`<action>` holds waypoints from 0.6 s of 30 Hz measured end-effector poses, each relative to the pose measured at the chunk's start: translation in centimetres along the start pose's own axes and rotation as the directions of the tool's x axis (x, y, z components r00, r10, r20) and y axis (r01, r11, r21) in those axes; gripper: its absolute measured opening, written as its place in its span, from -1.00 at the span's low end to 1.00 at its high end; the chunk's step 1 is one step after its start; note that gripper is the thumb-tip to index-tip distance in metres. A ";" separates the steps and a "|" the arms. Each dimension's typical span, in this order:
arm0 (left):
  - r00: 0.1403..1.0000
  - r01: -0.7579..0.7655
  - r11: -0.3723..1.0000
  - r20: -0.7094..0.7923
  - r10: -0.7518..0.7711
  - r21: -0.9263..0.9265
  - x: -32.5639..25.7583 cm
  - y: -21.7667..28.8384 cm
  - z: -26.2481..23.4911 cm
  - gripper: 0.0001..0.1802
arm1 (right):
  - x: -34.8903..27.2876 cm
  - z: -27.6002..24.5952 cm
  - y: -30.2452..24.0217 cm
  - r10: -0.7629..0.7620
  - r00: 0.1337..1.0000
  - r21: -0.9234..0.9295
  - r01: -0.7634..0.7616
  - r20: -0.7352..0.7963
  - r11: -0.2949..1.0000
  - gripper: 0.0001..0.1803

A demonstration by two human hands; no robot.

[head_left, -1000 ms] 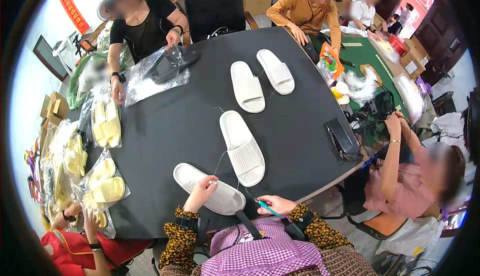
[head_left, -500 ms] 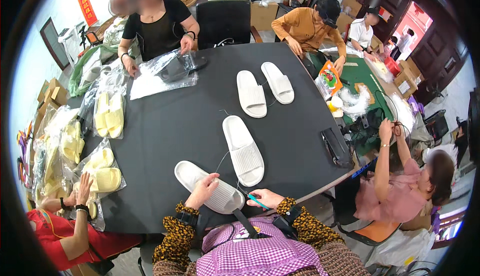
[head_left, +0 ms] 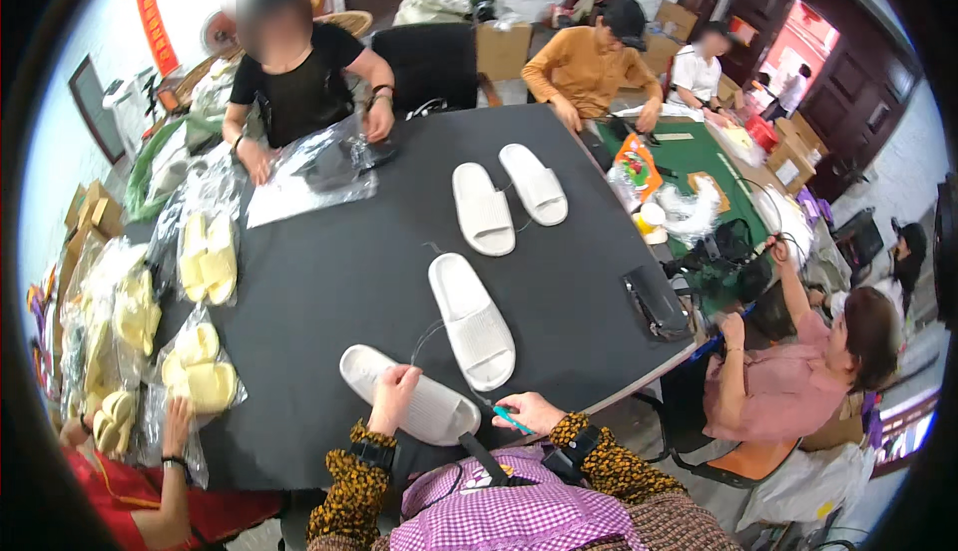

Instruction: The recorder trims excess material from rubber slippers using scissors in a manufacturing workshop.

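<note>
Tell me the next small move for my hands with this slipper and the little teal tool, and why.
Probably bring the right hand with its teal tool over to the near white slipper. The left hand already rests on that slipper at the black table edge, while the tool sits just beside it, seemingly not touching.

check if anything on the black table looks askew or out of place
Mostly the near pair. One white slipper lies crosswise under the left hand, while its mate points away, so they sit at an angle, unlike the far pair lying side by side. The right hand holds a small teal tool. Nothing looks spilled or damaged.
</note>
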State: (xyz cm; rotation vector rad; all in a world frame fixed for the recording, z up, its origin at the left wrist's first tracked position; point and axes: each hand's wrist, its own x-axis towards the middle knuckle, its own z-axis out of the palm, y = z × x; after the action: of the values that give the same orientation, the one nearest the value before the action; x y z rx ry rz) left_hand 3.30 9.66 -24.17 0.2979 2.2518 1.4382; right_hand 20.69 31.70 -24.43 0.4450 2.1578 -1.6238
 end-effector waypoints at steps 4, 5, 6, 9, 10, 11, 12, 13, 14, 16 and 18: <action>0.995 -0.025 0.964 -0.101 -0.002 -0.266 -0.4 0.6 -0.8 -0.78 | -0.2 -0.2 1.1 -0.015 1.000 -0.019 0.015 -0.013 1.000 -0.46; 0.990 -0.072 0.928 -0.136 0.023 -0.365 -0.2 0.3 -1.3 -0.80 | -0.2 0.0 1.3 0.008 1.000 0.037 -0.008 -0.013 0.999 -0.44; 0.990 -0.083 0.924 -0.140 0.033 -0.372 -0.5 1.3 -2.0 -0.81 | -0.3 0.0 1.3 0.028 0.999 0.075 -0.027 -0.015 0.997 -0.41; 0.981 -0.118 0.893 -0.188 0.038 -0.434 -1.0 2.4 -4.6 -0.83 | -0.4 0.1 1.3 0.080 0.995 0.172 -0.067 -0.065 0.983 -0.42; 0.977 -0.131 0.902 -0.210 0.046 -0.410 -1.4 3.2 -5.4 -0.83 | -0.5 -0.3 1.4 0.082 0.995 0.198 -0.070 -0.058 0.978 -0.46; 0.967 -0.138 0.913 -0.250 0.041 -0.384 -2.0 4.0 -6.7 -0.83 | -0.7 -0.1 1.1 0.076 0.992 0.260 -0.047 -0.101 0.964 -0.53; 0.953 -0.189 0.924 -0.288 0.091 -0.333 -2.3 3.7 -8.2 -0.82 | -1.0 -0.2 0.1 0.094 0.988 0.274 -0.057 -0.122 0.960 -0.52; 0.946 -0.180 0.916 -0.318 0.062 -0.359 -2.9 3.9 -9.4 -0.82 | -1.2 -0.4 -0.4 0.116 0.983 0.284 -0.073 -0.140 0.956 -0.51; 0.934 -0.170 0.936 -0.352 0.053 -0.309 -3.6 4.3 -10.8 -0.82 | -1.3 -0.4 -0.2 0.122 0.981 0.308 -0.071 -0.149 0.949 -0.49; 0.917 -0.132 0.968 -0.396 0.037 -0.215 -5.3 3.6 -13.9 -0.80 | -1.3 -0.4 -0.1 0.161 0.977 0.355 -0.102 -0.142 0.929 -0.52; 0.902 -0.060 0.988 -0.431 -0.007 -0.142 -8.2 2.0 -17.2 -0.79 | -1.1 -0.3 -0.1 0.177 0.978 0.358 -0.126 -0.114 0.925 -0.56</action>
State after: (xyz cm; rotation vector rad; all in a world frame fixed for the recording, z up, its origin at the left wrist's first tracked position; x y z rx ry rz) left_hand 2.11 -6.64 -14.21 -0.0487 2.4584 1.8259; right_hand 21.57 31.94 -23.72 0.8392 1.8729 -1.9413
